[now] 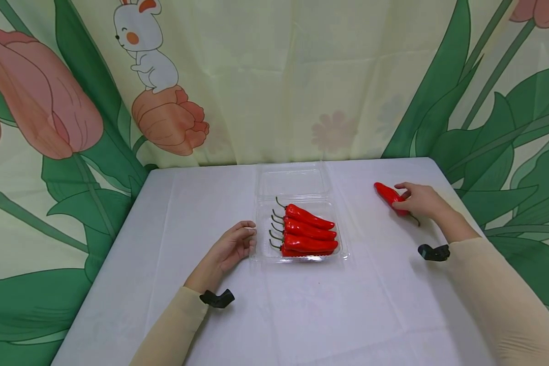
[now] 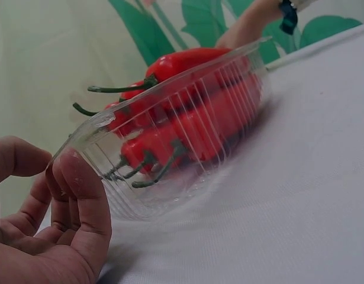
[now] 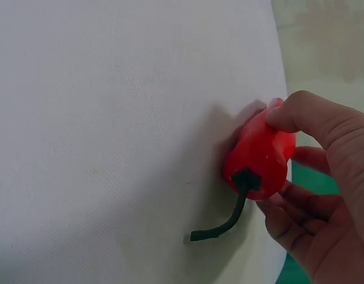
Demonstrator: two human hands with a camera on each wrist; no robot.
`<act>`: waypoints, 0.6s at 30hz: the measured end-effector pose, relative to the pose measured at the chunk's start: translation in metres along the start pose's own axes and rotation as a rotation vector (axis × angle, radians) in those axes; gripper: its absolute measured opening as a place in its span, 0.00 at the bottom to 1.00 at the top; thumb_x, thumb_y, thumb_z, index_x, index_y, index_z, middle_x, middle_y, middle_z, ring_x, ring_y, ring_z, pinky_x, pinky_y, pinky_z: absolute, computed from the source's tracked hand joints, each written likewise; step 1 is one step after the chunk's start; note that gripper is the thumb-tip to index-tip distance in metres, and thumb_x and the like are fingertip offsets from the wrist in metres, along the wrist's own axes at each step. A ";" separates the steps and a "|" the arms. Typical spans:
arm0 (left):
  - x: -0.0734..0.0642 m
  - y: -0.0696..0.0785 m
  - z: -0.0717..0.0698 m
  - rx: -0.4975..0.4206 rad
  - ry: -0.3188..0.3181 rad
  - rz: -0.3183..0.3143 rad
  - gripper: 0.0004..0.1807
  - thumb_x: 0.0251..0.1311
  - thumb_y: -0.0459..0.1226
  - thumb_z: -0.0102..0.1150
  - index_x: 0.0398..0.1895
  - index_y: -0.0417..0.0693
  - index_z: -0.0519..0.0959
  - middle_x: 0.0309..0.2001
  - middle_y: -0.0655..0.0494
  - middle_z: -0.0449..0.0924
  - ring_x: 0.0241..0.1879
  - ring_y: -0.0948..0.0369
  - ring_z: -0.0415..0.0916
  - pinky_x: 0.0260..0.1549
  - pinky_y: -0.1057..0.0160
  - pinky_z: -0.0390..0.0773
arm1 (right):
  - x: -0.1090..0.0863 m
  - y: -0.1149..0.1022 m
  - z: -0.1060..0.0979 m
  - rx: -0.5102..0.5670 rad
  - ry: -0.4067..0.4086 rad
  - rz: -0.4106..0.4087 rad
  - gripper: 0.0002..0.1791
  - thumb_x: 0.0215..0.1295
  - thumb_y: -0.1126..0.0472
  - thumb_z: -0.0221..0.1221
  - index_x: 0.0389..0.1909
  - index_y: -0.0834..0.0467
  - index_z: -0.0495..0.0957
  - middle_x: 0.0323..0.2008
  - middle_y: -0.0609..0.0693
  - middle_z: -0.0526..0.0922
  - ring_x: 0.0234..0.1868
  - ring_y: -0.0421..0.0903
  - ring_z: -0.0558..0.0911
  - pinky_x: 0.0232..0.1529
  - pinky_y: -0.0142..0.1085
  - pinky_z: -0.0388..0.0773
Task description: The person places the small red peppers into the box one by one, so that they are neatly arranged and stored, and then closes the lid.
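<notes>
A clear plastic clamshell box (image 1: 265,249) holds several red peppers (image 1: 310,244) with green stems, laid side by side with the stems to the left. At the box's left edge, my left hand (image 1: 233,246) pinches the rim between thumb and fingers; the left wrist view shows its fingertips (image 2: 75,171) on the thin plastic wall. Out to the right, my right hand (image 1: 418,200) grips one more red pepper (image 3: 258,154), thumb on one side and fingers on the other. This pepper lies along the table top, its curved green stem pointing toward me.
The box's hinged lid (image 1: 294,181) lies folded back behind it. A white cloth covers the table (image 1: 201,203), whose far edge meets a curtain (image 1: 265,91) printed with tulips and a rabbit. Each wrist wears a small black camera mount (image 1: 433,252).
</notes>
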State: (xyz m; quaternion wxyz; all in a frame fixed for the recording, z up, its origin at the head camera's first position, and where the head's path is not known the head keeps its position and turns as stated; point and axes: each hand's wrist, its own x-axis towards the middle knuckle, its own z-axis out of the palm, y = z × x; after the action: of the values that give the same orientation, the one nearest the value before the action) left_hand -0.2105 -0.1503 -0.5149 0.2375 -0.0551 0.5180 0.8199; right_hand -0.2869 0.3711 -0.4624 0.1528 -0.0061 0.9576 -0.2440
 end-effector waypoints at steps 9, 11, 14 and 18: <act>-0.001 0.000 0.002 -0.006 0.001 -0.001 0.08 0.74 0.30 0.50 0.51 0.49 0.69 0.34 0.58 0.76 0.29 0.64 0.74 0.29 0.69 0.78 | -0.002 -0.004 0.005 0.010 -0.008 -0.001 0.48 0.64 0.55 0.67 0.77 0.68 0.52 0.63 0.77 0.66 0.62 0.73 0.68 0.47 0.54 0.86; -0.001 0.000 0.002 -0.007 0.000 -0.004 0.07 0.74 0.31 0.50 0.51 0.49 0.69 0.35 0.58 0.76 0.29 0.63 0.74 0.29 0.69 0.78 | -0.002 -0.005 0.005 0.019 -0.007 0.000 0.49 0.65 0.55 0.66 0.78 0.66 0.51 0.63 0.76 0.65 0.62 0.73 0.68 0.47 0.53 0.86; -0.001 0.000 0.002 -0.007 0.001 -0.005 0.07 0.74 0.31 0.50 0.51 0.49 0.69 0.34 0.58 0.76 0.29 0.63 0.74 0.29 0.69 0.78 | -0.003 -0.008 0.003 0.046 -0.005 0.000 0.49 0.65 0.54 0.66 0.80 0.63 0.50 0.64 0.76 0.64 0.62 0.73 0.67 0.47 0.52 0.87; -0.001 0.001 0.002 -0.006 0.004 -0.003 0.07 0.73 0.31 0.50 0.50 0.49 0.69 0.34 0.58 0.76 0.29 0.64 0.74 0.29 0.69 0.78 | -0.003 -0.017 -0.002 0.092 0.008 -0.005 0.48 0.66 0.53 0.65 0.80 0.62 0.50 0.64 0.75 0.64 0.62 0.72 0.67 0.46 0.51 0.87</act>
State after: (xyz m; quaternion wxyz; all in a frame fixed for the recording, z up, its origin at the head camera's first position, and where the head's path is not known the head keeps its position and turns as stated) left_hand -0.2099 -0.1496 -0.5129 0.2376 -0.0583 0.5161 0.8208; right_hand -0.2851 0.3574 -0.4523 0.1483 -0.0004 0.9460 -0.2884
